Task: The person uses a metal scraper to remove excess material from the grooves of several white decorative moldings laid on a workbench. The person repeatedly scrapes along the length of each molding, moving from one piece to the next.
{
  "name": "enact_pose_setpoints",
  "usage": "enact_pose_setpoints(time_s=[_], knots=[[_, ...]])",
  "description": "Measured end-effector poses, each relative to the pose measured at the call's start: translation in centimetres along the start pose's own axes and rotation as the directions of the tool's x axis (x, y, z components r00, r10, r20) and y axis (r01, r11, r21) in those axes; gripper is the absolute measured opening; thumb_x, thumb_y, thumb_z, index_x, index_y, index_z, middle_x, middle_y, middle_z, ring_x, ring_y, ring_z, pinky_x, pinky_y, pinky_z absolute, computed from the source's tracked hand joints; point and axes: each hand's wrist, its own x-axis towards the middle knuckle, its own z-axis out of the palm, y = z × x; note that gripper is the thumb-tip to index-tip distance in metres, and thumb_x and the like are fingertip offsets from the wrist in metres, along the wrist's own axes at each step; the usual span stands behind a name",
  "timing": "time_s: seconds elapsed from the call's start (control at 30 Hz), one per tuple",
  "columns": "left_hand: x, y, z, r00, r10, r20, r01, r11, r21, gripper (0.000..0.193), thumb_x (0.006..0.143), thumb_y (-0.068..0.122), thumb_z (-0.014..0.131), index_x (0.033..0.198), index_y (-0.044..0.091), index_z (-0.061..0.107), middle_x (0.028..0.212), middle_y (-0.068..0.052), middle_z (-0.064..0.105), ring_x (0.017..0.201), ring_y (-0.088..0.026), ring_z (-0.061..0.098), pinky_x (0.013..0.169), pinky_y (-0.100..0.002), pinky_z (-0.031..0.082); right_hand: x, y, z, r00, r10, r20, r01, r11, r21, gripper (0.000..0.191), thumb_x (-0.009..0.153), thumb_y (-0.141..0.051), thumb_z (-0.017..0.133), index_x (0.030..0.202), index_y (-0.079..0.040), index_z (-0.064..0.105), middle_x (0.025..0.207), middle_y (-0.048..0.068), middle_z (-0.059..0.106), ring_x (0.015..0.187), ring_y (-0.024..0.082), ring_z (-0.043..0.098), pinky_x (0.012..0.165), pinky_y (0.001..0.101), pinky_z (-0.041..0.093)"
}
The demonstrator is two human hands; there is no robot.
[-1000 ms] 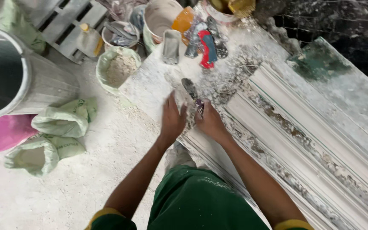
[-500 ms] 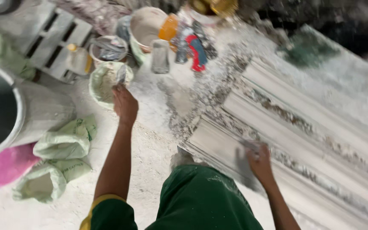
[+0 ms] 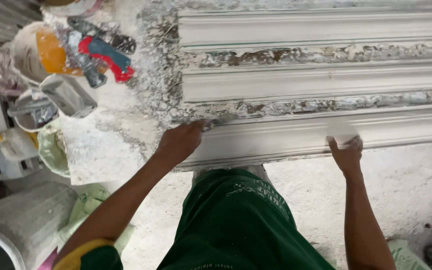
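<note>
Filling the front edge of a long white moulding with plaster.

Our left hand (image 3: 180, 142) pinches a small scraper (image 3: 219, 120), its blade lying on the near edge of the moulding (image 3: 316, 80), just right of the grip. Our right hand (image 3: 347, 152) presses a pale pad (image 3: 342, 133) flat against the same edge, fingers closed over it, well to the right of the left grip. We judge the step in hand to be smoothing filler into the front profile; the next move calls for steady pressure along the groove. Past the left grip, further up, the moulding shows rough brown patches. To the left of that grip sit a small tub (image 3: 52, 150) with pale paste, a bucket (image 3: 36, 52) with something orange inside, and a red-handled tool (image 3: 103, 55) on the dusty desk (image 3: 101, 145).
</note>
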Motion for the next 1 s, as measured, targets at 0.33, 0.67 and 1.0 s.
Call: enact_pose_setpoints(time_s=[0.33, 0.67, 1.0], knots=[[9.9, -0.4, -0.9, 0.814, 0.402, 0.419, -0.564, 0.722, 0.401, 0.054, 0.09, 0.01, 0.062, 0.141, 0.017, 0.049, 0.116, -0.015, 0.065, 0.09, -0.029, 0.072, 0.061, -0.039, 0.062, -0.1, 1.3, 0.4, 0.997, 0.036, 0.062, -0.037, 0.999, 0.017, 0.124, 0.085, -0.062, 0.075, 0.16, 0.016, 0.016, 0.168, 0.038, 0.017, 0.16, 0.048, 0.012, 0.127, 0.0519, 0.024], [22.5, 8.6, 4.5, 0.708, 0.618, 0.342, -0.706, 0.638, 0.307, 0.03, 0.1, 0.017, 0.056, 0.13, 0.02, 0.06, 0.096, -0.01, 0.067, 0.078, -0.03, 0.072, 0.059, -0.045, 0.058, 0.1, 1.4, -0.1, 0.983, 0.166, 0.075, -0.162, 0.985, -0.055, 0.124, 0.082, -0.064, 0.077, 0.16, 0.012, 0.016, 0.166, 0.036, 0.016, 0.155, 0.045, 0.021, 0.116, 0.0523, 0.037], [17.3, 3.0, 1.1, 0.719, 0.53, 0.448, -0.69, 0.618, 0.376, 0.051, 0.094, 0.006, 0.058, 0.143, 0.017, 0.05, 0.108, -0.013, 0.066, 0.075, -0.026, 0.073, 0.049, -0.036, 0.059, 0.4, 3.0, 1.9, 0.991, 0.134, 0.022, -0.132, 0.989, -0.071, 0.121, 0.086, -0.062, 0.076, 0.158, 0.017, 0.019, 0.163, 0.04, 0.019, 0.147, 0.049, 0.037, 0.11, 0.0521, 0.044]])
